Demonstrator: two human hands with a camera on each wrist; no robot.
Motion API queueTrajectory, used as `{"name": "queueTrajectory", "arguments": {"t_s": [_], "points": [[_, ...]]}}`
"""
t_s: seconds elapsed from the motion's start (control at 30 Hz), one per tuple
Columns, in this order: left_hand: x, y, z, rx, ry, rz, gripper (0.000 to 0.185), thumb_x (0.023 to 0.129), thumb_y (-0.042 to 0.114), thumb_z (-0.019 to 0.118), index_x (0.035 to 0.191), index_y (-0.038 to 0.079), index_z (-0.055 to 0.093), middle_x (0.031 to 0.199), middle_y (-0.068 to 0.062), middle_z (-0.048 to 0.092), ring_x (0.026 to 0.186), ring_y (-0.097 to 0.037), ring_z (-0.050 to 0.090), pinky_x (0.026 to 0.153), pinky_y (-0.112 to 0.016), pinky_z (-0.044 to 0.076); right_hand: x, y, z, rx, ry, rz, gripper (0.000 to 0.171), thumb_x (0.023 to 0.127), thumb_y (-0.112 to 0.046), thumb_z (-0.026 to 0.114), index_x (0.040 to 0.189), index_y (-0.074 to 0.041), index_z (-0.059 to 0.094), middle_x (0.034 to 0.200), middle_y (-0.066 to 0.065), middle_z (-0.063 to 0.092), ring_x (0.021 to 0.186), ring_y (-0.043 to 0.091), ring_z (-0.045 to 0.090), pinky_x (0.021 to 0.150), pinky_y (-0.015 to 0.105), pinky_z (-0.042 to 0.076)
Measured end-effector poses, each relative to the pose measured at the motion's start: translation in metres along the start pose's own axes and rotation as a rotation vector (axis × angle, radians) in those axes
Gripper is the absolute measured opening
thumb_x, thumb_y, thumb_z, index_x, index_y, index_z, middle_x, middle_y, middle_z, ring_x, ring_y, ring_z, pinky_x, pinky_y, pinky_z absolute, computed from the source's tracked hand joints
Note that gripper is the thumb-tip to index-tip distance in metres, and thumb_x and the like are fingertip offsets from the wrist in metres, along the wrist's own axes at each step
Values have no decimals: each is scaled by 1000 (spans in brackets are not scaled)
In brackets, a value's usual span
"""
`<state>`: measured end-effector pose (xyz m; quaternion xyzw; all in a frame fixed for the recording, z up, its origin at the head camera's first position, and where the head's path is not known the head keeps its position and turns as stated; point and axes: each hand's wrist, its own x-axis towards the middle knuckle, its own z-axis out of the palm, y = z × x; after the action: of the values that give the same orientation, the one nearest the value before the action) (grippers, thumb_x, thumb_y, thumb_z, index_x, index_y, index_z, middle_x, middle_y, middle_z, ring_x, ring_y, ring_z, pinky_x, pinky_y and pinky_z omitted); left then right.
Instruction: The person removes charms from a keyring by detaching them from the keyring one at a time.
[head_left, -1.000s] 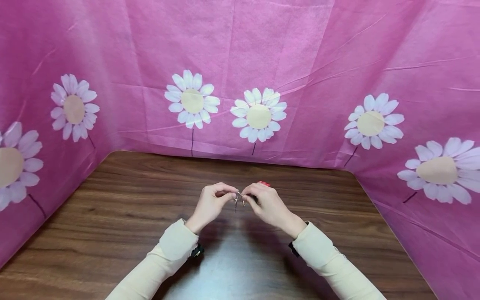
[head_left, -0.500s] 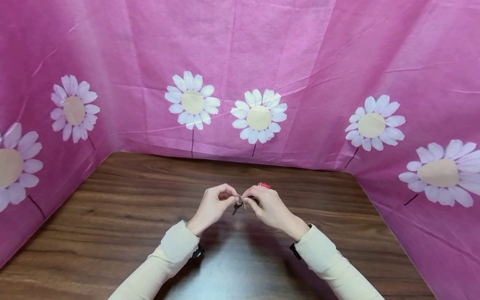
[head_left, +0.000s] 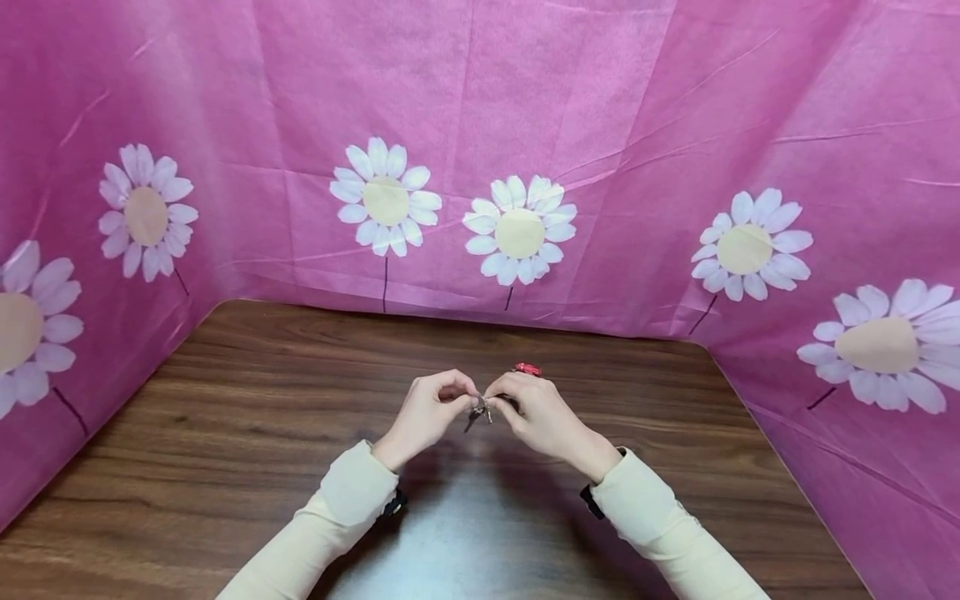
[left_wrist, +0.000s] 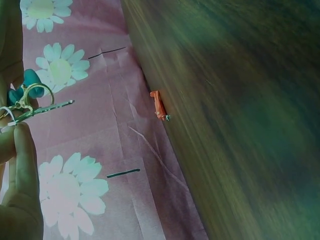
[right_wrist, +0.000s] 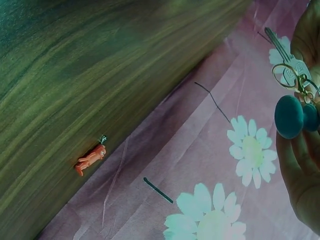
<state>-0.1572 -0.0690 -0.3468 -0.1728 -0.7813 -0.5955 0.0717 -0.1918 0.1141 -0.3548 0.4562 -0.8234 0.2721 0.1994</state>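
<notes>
In the head view my left hand (head_left: 422,414) and right hand (head_left: 542,414) meet fingertip to fingertip above the wooden table. Between them hangs a small bunch of metal: a key (head_left: 472,419) slants down to the left. The left wrist view shows the key (left_wrist: 47,110) at my left fingertips, beside a gold-coloured ring (left_wrist: 39,90). A teal rounded charm (right_wrist: 289,117) with a gold clasp (right_wrist: 301,82) lies against my right fingers in the right wrist view. My fingers partly hide the join of key and ring.
A small red figure charm (head_left: 528,368) with a metal end lies on the wooden table (head_left: 300,392), just beyond my right hand. Pink cloth (head_left: 600,100) printed with white daisies stands along the back and both sides of the table.
The key has swung from hanging nearly straight down to slanting lower left. Both hands have shifted very slightly and keep their pinch on the bunch.
</notes>
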Motion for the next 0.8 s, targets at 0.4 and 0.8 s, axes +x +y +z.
{"name": "queueTrajectory", "arguments": {"t_s": [0.4,0.8], "points": [[2,-19,0,64,-31,87,8,81,-9,58,79,-3,62,80,-16,69,75,-24,65,70,-27,53,2,-1,3,-6,-38,-6,4,86,-11,62,85,-12,65,80,-7,63,74,2,56,65,18,46],[8,-40,6,44,-37,116,6,80,-4,64,79,2,64,80,-12,70,72,-17,66,68,-21,53,-1,0,1,40,-49,74,8,81,-5,66,84,-13,66,77,-6,63,68,1,54,60,17,44]]}}
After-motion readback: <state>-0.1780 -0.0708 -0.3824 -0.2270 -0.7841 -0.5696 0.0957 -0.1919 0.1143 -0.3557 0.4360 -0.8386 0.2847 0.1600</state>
